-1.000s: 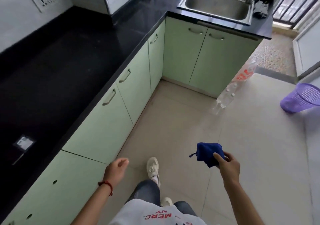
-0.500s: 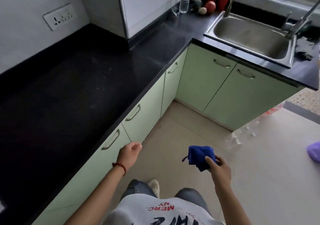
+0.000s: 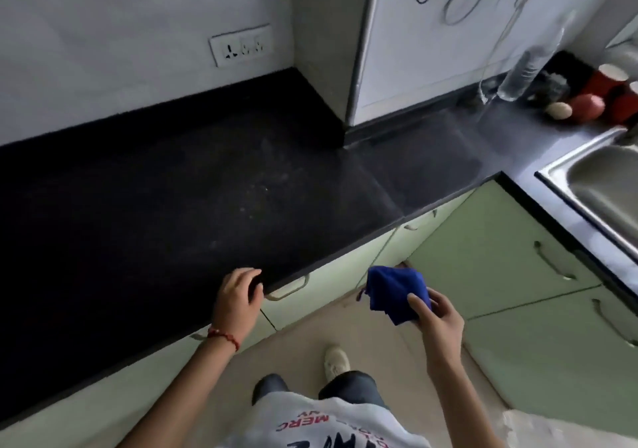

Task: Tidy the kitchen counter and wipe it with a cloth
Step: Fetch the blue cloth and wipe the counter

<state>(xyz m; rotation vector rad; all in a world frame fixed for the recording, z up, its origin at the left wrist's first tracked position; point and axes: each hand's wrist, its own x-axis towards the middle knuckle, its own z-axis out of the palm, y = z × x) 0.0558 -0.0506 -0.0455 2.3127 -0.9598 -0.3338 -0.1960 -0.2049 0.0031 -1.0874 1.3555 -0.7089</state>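
A black L-shaped kitchen counter point(image 3: 179, 206) runs from the left to the far right, with faint dust specks near its middle. My right hand point(image 3: 436, 320) grips a bunched blue cloth point(image 3: 393, 292) in front of the green cabinet doors, just off the counter's front edge. My left hand point(image 3: 238, 297) hovers over that front edge with loosely curled fingers and holds nothing; whether it touches the counter I cannot tell.
A steel sink point(image 3: 607, 185) sits at the right. Behind it stand a clear bottle point(image 3: 521, 71), red cups point(image 3: 607, 81), a red fruit point(image 3: 587, 106) and a pale round thing point(image 3: 559, 111). A wall socket point(image 3: 241, 45) is above the counter. Green cabinets point(image 3: 500, 251) have metal handles.
The view has swung left and closer to the counter. My left hand has risen to the counter's front edge. My right hand has carried the blue cloth nearer to the counter.
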